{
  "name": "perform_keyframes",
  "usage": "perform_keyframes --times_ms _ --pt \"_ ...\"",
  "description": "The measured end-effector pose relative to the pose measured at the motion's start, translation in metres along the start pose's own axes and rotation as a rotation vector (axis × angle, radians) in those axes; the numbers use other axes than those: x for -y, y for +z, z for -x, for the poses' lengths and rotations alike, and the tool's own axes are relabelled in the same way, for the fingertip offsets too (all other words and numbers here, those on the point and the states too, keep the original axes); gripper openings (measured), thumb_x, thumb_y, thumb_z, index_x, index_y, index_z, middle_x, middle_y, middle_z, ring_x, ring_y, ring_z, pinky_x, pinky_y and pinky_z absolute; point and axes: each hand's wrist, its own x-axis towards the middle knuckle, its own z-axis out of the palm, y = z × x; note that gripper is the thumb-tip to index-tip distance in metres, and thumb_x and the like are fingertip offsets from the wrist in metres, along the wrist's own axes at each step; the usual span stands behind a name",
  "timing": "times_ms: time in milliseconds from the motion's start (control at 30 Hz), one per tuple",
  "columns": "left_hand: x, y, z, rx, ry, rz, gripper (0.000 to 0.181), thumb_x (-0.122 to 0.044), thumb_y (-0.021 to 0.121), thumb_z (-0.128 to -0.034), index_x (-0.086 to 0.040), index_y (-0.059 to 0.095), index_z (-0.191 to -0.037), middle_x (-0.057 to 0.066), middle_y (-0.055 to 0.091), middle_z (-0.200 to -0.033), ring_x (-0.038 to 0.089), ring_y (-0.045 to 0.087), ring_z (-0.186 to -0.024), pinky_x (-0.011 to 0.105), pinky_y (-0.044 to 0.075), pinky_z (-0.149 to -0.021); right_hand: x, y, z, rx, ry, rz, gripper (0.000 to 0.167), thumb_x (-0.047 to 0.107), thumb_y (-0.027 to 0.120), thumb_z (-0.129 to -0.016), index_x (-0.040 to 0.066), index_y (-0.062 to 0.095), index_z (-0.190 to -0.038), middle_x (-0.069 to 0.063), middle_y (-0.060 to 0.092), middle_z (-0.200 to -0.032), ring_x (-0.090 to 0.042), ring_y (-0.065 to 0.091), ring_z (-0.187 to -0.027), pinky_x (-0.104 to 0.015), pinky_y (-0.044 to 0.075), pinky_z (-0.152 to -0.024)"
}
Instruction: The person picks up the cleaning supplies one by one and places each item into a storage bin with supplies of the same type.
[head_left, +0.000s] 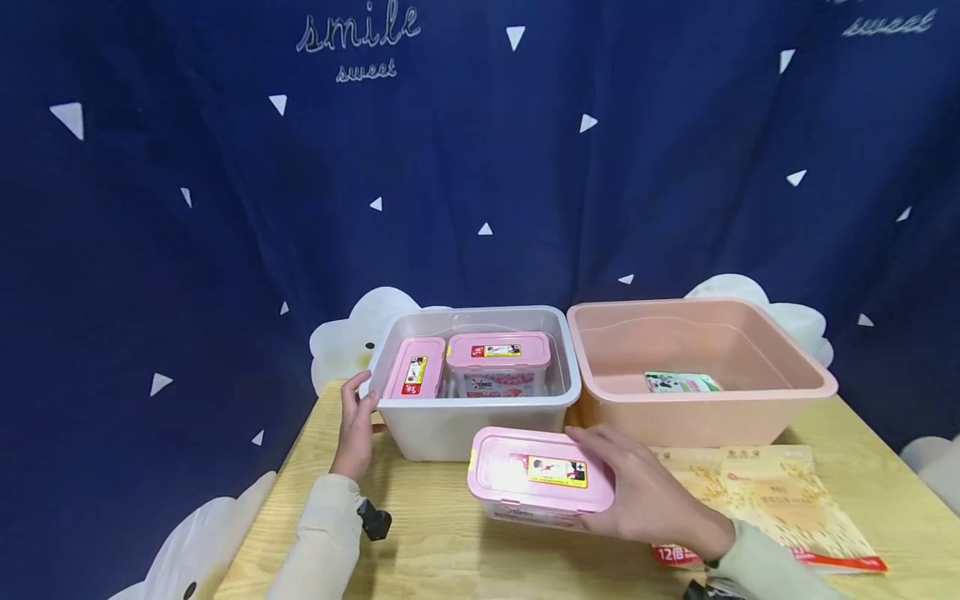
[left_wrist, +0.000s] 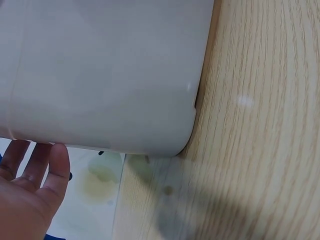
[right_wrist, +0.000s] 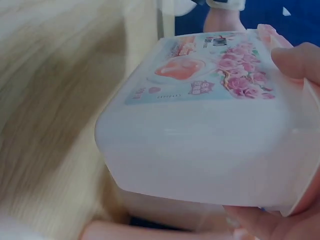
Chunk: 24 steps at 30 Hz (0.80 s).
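My right hand [head_left: 637, 483] grips a laundry-pod box [head_left: 540, 475] by its right end, above the table and in front of the bins. The box has a pink lid and a translucent body; in the right wrist view its flowered label [right_wrist: 200, 70] shows. My left hand [head_left: 356, 429] holds the left rim of the white bin [head_left: 480, 429], and its fingers [left_wrist: 59, 162] meet the bin's edge in the left wrist view. Inside that bin are two more pink-lidded boxes, one lengthwise at the left [head_left: 414, 367] and one crosswise at the right [head_left: 498, 362].
Right beside the white bin stands a pink bin [head_left: 690, 417] with a green-and-white packet [head_left: 681, 382] inside. Flat yellowish packages [head_left: 787, 508] lie on the wooden table [head_left: 427, 542] in front of it. A dark blue curtain [head_left: 465, 150] hangs behind.
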Motion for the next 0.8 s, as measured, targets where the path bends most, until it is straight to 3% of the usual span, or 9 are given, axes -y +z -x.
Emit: perform_keyframes --times_ms 133,267,433,633,800 --pt "-0.001 0.0 0.0 0.0 0.003 0.008 0.052 -0.036 0.031 -0.1018 -0.028 0.017 -0.152 0.011 0.023 -0.161 0.03 0.04 -0.13 0.044 0.042 -0.089 -0.006 -0.017 0.01 -0.01 0.034 0.032 0.098 0.036 0.092 -0.051 0.016 0.056 -0.139 0.009 0.061 -0.125 -0.007 0.056 -0.108 -0.037 0.051 -0.09" --pt "0.0 0.001 0.001 -0.007 0.013 0.025 0.053 -0.035 0.031 -0.1021 -0.026 0.017 -0.152 0.013 0.025 -0.16 0.03 0.04 -0.129 0.04 0.041 -0.085 -0.015 -0.026 0.017 -0.047 0.049 0.045 0.097 0.028 0.092 -0.049 0.014 0.057 -0.138 0.009 0.061 -0.125 -0.007 0.056 -0.106 -0.03 0.049 -0.088" --pt "0.0 0.001 -0.001 -0.012 0.015 0.032 0.053 -0.034 0.032 -0.1015 -0.023 0.019 -0.152 0.014 0.027 -0.158 0.031 0.041 -0.128 0.045 0.042 -0.087 -0.023 -0.033 0.022 -0.102 0.064 0.049 0.1 0.025 0.094 -0.046 0.012 0.057 -0.138 0.007 0.061 -0.125 -0.009 0.055 -0.107 -0.024 0.044 -0.087" --pt "0.002 -0.002 0.0 -0.003 0.003 0.021 0.053 -0.035 0.031 -0.1019 -0.024 0.018 -0.152 0.013 0.027 -0.158 0.03 0.041 -0.128 0.045 0.042 -0.088 -0.024 -0.05 0.022 -0.124 0.075 0.057 0.102 0.029 0.096 -0.048 0.015 0.055 -0.14 -0.004 0.061 -0.131 -0.021 0.056 -0.113 -0.03 0.043 -0.088" --pt "0.002 0.0 -0.001 -0.002 0.007 0.026 0.053 -0.035 0.031 -0.1015 -0.024 0.018 -0.152 0.012 0.027 -0.158 0.03 0.041 -0.127 0.045 0.042 -0.088 -0.028 -0.068 0.02 -0.181 0.041 0.073 0.104 0.029 0.097 -0.047 0.018 0.054 -0.141 -0.01 0.063 -0.13 -0.033 0.058 -0.117 -0.02 0.035 -0.1"
